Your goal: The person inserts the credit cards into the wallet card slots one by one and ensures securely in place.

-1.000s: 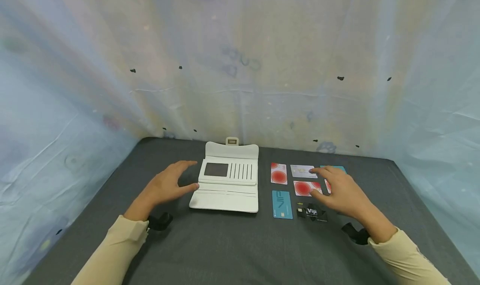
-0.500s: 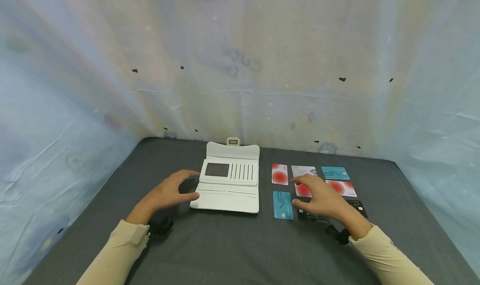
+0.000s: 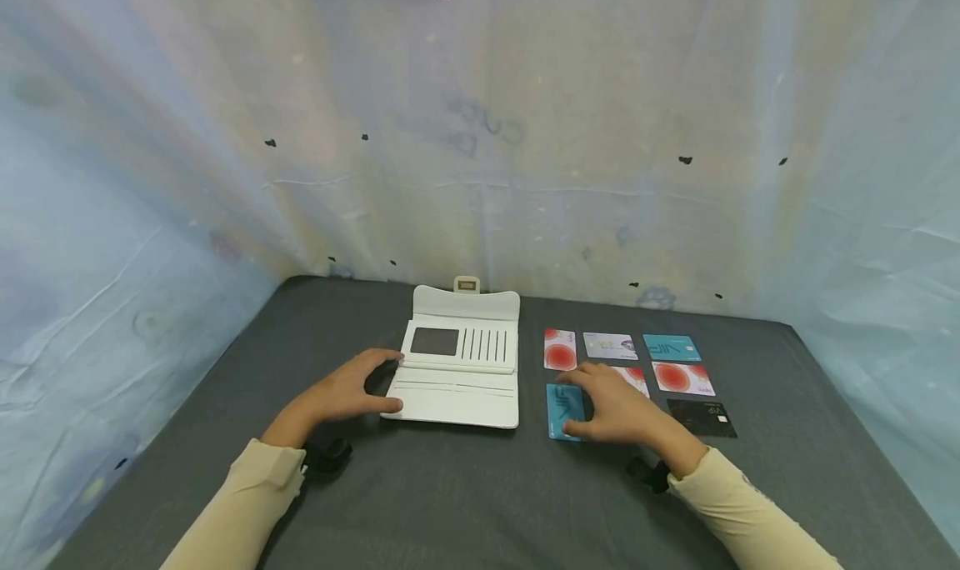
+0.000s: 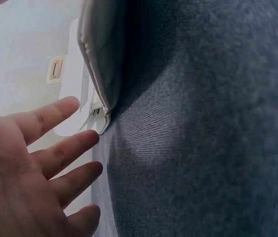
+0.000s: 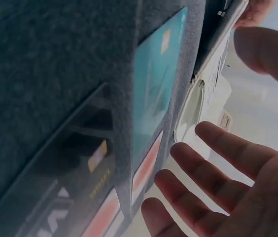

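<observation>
A white wallet (image 3: pixel 465 403) lies unfolded on the dark cloth, its card slots and dark window facing up. My left hand (image 3: pixel 333 397) is at the wallet's left edge, thumb and fingers spread; whether they touch it I cannot tell. In the left wrist view, the fingers (image 4: pixel 72 148) are straight and hold nothing. Over the blue VIP card (image 3: pixel 558 403) hovers my right hand (image 3: pixel 622 407), thumb apart from the fingers. The right wrist view shows this blue card (image 5: pixel 156 74) flat on the cloth, with nothing in the spread hand (image 5: pixel 247 182). A black Vip card (image 5: pixel 60 168) lies beneath, hidden in the head view.
Right of the wallet lie more cards: a red-and-white card (image 3: pixel 559 355), a pale card (image 3: pixel 610 347), another blue card (image 3: pixel 671 347), another red-and-white card (image 3: pixel 682 378) and a black card (image 3: pixel 701 418). The dark table (image 3: pixel 465 503) ends at a hanging patterned curtain (image 3: pixel 480 137).
My right hand has moved left and toward me, from over the right-hand cards to the near blue card. The left hand has shifted slightly lower, staying beside the wallet.
</observation>
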`<state>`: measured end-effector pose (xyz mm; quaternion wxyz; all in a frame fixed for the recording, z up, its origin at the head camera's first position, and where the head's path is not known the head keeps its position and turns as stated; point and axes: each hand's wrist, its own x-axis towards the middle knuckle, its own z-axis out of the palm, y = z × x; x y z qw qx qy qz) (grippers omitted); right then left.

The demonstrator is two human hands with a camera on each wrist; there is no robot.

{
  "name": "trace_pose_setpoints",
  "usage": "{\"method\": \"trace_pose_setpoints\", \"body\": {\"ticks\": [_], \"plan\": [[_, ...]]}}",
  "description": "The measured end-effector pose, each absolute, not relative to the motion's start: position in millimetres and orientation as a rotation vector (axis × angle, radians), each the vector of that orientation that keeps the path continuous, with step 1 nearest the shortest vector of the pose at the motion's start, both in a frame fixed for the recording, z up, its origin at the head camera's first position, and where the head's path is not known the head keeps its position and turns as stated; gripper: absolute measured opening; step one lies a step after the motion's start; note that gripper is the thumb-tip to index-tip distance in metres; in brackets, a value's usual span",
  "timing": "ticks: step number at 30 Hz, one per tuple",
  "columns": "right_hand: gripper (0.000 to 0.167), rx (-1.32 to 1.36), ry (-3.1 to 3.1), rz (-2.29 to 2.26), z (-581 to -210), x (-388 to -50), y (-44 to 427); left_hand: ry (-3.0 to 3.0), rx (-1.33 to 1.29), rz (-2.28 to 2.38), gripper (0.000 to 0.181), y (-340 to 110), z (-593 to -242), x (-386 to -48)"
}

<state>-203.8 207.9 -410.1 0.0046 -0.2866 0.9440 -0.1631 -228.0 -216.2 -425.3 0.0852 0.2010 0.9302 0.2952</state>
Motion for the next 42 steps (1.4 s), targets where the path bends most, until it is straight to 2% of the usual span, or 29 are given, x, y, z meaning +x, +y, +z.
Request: {"method": "trace_pose_setpoints", "body": {"ticks": [13, 19, 42], "plan": [[0.072, -0.884, 2.916, -0.422, -414, -206, 202, 2.771, 0.583, 0.857, 0.084, -210, -426, -232], [0.074, -0.871, 2.913, -0.398, -418, -209, 202, 2.777, 0.589, 0.837, 0.091, -211, -428, -233], [0.079, -0.868, 2.903, -0.425, -420, -212, 197, 2.715, 0.56, 0.87, 0.095, -209, -431, -238]]}}
